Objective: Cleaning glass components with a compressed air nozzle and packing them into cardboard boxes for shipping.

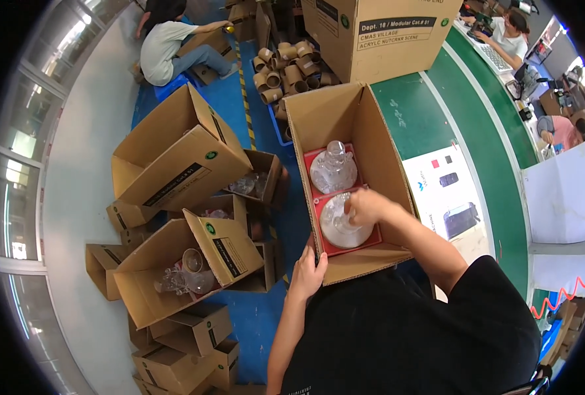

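Blk T-shirt (404,329), short R sleeve (493,289), sm. pale lettering (300,391); forearms (432,249), hands (307,273) bare.

At the left edge of the tabletop (500,135), a large carton (404,56) bears pale lettering on a black band (396,26), dark lines below and green round stickers (344,21). An open carton (174,168) beyond that edge repeats band and sticker. A white panel (455,197) shows sideways lettering; the black shirt (404,329) carries pale letters.

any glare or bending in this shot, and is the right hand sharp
Head view: bright reflections streak the windows at left; head view: the fisheye lens bows the edges of the green table, with black corners; head view: the right hand has a readable outline, but fine finger detail is hard to judge.
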Demonstrator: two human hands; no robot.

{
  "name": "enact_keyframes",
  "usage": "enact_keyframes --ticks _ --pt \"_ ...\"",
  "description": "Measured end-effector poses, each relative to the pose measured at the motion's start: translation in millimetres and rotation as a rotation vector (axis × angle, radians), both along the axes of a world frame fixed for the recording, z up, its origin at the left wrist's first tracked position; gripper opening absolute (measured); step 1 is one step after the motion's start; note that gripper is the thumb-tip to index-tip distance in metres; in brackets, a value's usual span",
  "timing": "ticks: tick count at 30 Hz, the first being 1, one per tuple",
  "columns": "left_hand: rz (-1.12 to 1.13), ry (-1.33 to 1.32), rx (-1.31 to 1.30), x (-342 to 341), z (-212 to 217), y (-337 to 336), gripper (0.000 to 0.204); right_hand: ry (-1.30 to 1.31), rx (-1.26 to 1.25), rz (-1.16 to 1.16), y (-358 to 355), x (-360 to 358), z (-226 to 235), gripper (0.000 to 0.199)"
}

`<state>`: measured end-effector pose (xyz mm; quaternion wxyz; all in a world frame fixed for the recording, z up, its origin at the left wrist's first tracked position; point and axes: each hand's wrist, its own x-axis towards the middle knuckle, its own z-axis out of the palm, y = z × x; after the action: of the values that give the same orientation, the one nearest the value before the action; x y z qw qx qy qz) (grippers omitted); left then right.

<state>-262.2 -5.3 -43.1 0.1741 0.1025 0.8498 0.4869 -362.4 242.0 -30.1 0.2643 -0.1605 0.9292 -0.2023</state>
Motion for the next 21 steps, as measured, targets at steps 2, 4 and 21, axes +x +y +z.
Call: enact_keyframes --ticks 2,4,21 --pt "-0.02 -0.014 -0.018 -1 -3 -2 0.052 -0.128 -0.016 -0.028 12 -30 17 0.036" --pt "-0.049 -0.021 -0.03 -3 -2 4 0.054 -0.239 -0.062 -0.131 18 -53 10 0.031" --pt "-0.007 -0.03 -0.008 -2 -2 6 0.06 -0.013 -0.034 -0.296 12 -103 -107 0.042"
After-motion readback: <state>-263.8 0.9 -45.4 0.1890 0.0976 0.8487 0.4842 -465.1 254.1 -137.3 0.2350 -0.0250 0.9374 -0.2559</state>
